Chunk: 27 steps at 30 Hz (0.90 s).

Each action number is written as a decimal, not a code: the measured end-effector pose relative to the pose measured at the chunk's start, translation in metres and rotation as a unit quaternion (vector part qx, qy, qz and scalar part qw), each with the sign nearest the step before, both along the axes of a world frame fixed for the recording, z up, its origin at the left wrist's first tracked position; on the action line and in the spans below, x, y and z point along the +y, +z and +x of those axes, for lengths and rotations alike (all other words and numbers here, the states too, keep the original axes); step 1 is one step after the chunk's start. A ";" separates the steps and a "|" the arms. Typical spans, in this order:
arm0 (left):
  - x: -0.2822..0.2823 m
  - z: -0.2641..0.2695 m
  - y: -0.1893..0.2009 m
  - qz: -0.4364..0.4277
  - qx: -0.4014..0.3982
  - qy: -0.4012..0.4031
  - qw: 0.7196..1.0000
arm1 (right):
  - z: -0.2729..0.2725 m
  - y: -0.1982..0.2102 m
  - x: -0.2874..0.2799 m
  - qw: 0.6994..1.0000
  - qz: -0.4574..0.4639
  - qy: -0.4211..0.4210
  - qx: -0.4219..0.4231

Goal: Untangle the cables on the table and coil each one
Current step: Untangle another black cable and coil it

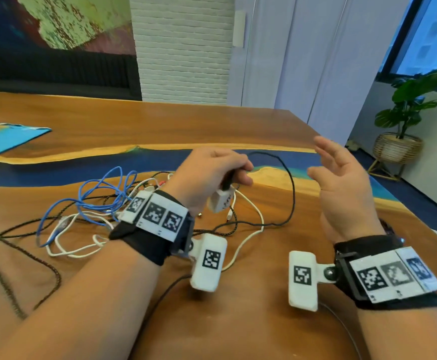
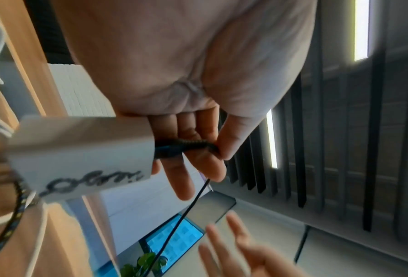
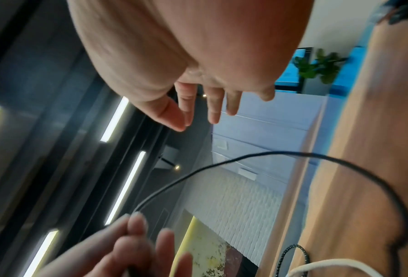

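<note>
My left hand [image 1: 220, 167] pinches the black plug of a thin black cable [image 1: 291, 183] where it enters a white charger block [image 1: 220, 201]; the block hangs below the fingers above the table. In the left wrist view thumb and fingers [image 2: 198, 150] grip that plug beside the charger block [image 2: 79, 150]. The black cable arcs right, then drops to the table. My right hand [image 1: 342, 172] hovers to the right of the loop, fingers spread, holding nothing [image 3: 210, 105]. A tangle of blue [image 1: 100, 193], white [image 1: 248, 229] and braided black cables [image 1: 17, 242] lies left of my left wrist.
The wooden table [image 1: 160, 120] has a blue resin strip across its middle. A blue sheet [image 1: 6, 139] lies at the far left. A potted plant [image 1: 404, 120] stands on the floor beyond the table's right edge.
</note>
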<state>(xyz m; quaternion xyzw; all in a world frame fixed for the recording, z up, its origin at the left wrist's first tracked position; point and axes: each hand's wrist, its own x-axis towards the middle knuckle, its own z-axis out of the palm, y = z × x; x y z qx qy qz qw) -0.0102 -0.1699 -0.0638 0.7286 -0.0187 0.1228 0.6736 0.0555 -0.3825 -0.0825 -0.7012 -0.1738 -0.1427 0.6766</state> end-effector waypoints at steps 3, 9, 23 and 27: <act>-0.013 -0.002 -0.006 0.031 0.008 -0.055 0.998 | -0.011 0.000 0.012 0.992 -0.062 0.086 -0.066; -0.019 -0.006 -0.003 -0.079 0.025 -0.140 0.987 | -0.015 -0.002 0.013 0.990 -0.017 0.142 -0.015; -0.013 0.006 -0.001 -0.108 -0.044 0.050 0.992 | -0.031 -0.003 0.025 0.948 -0.148 0.272 0.072; -0.019 0.001 -0.007 0.091 0.017 -0.025 0.995 | -0.025 0.004 0.016 0.962 -0.011 0.258 0.092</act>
